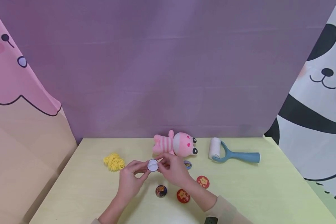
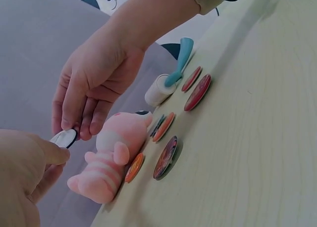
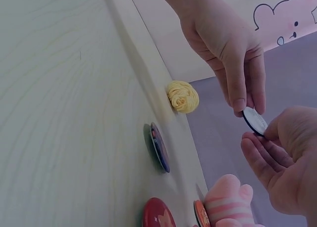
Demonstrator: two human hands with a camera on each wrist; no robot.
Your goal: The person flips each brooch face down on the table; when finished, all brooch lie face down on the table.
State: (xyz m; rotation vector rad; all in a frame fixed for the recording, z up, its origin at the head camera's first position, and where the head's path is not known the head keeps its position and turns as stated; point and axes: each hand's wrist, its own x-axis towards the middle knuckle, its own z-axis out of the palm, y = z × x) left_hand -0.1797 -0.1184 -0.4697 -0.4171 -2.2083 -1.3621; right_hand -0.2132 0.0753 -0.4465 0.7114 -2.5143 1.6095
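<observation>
Button badge is suspended above the tabletop, white back toward the head camera, with a thin line, probably its pin, across it. Left hand: thumb and fingers clamped on one rim. Right hand: thumb and fingertips pinched together at the opposite rim.

Drop: both pinches bear on narrow strips of rim. Loosening one unevenly could tip the badge out, to land near the dark picture badge.

Puncture: if the pin is unlatched, pressure across the back could drive its point into a fingertip. The latch is too small to tell.

Displacement: the right forearm crosses between the nearer red badge and the farther red badge; lowering it could shift either.

Contact: outward motion of the right hand could nudge the pink striped plush toy; leftward drift could catch the pin in the yellow yarn bundle.
</observation>
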